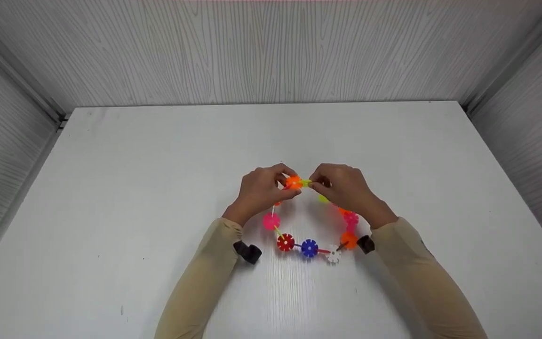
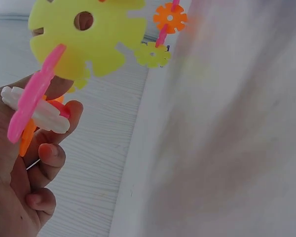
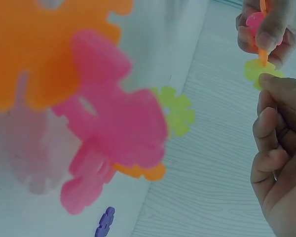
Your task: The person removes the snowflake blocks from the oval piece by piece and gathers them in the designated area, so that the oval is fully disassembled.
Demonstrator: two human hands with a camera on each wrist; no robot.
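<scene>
Chain [image 1: 309,244] of notched plastic discs is laid out as a rounded loop on the white table [image 1: 111,212], between the forearms, with its far part held in both hands. The discs are thin and brightly coloured; each is pierced by a small central hole and slotted around the rim, and those shown flat are joined by others seen edge-on.

Along the near side, from left to right, a pink disc [image 1: 271,221], a red disc [image 1: 285,246], a blue disc [image 1: 309,253], a white disc [image 1: 333,257] and a near orange disc [image 1: 348,240] are seen. They are linked by narrow edges in yellow-green, purple, red and a dark shade. Farther up the right side, bright pink pieces [image 1: 351,220] are fitted, and beyond them a pale yellow disc [image 1: 323,199] is partly covered by the right hand.

A held orange disc [image 1: 294,179] is pinched between the thumb and fingers of the left hand [image 1: 262,188]. Just beside it, a yellow-green disc [image 1: 306,182], seen edge-on from above and touching the orange one, is pinched by the thumb and forefinger of the right hand [image 1: 346,186]. Tan sleeves [image 1: 205,278] are worn, with a black device [image 1: 251,254] strapped at each wrist.
</scene>
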